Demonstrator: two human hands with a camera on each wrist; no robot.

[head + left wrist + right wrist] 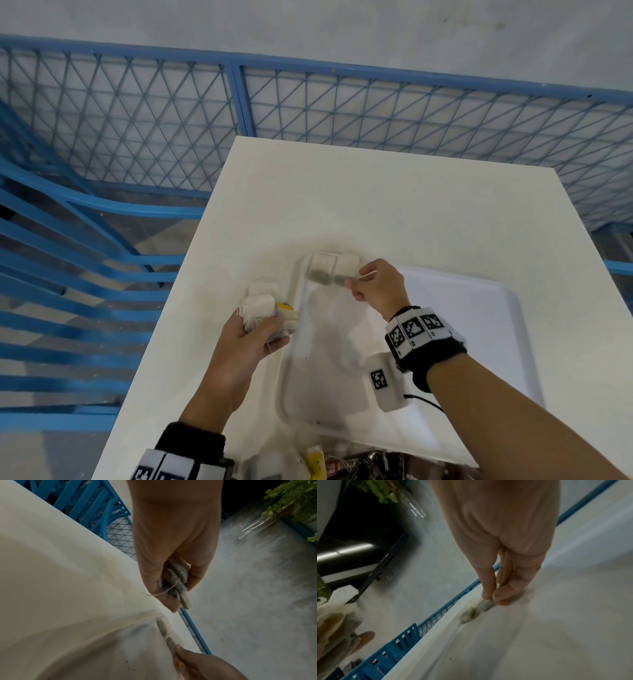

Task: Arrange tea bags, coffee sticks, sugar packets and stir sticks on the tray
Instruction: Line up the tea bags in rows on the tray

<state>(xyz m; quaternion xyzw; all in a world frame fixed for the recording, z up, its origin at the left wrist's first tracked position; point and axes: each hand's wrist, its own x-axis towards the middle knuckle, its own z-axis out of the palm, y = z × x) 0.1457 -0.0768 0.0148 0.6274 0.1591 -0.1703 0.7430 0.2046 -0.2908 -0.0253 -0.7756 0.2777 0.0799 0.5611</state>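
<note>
Right hand [375,286] pinching a tea bag [345,270] at the far left corner of the white tray [479,308], touching a second tea bag [322,269] already there. Left hand [253,334] gripping a bundle of tea bags [263,308] over the counter [376,192], just left of the tray.

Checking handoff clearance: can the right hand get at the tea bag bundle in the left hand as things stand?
Probably yes. The bundle juts out above the left hand, nothing lies between, but the right hand must first release the tea bag it pinches on the tray.
</note>
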